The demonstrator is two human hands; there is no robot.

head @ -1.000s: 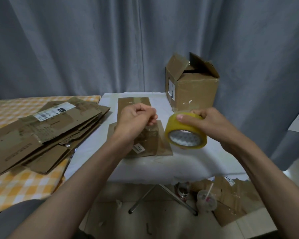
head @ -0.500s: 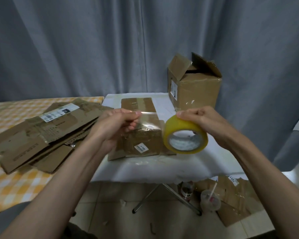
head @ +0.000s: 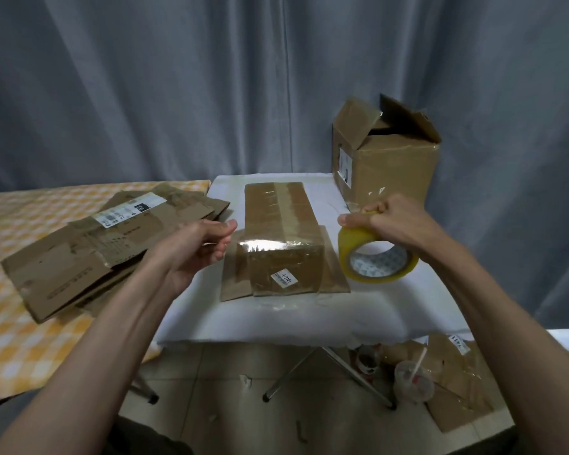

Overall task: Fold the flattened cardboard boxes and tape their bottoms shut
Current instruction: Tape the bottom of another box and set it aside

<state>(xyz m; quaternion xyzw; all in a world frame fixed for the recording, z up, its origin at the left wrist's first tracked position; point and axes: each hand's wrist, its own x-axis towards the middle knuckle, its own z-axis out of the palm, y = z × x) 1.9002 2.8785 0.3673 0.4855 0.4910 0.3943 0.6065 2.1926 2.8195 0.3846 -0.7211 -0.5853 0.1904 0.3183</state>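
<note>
Clear tape [head: 260, 246] spanned pinching left hand [head: 194, 251] and roll-gripping right hand [head: 391, 221]; it wanted tautness over the box [head: 281, 231] seam.

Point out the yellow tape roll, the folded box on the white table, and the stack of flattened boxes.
tape roll [head: 358, 239]: head view, on its yellow outer band.
folded box [head: 278, 211]: head view, on its taped upper face.
stack of flattened boxes [head: 76, 257]: head view, on the top sheet of cardboard.

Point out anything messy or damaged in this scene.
Cardboard pieces and a plastic cup lie on the floor under the white table. Small scraps litter the tiles. The big box behind has ragged open flaps.
</note>
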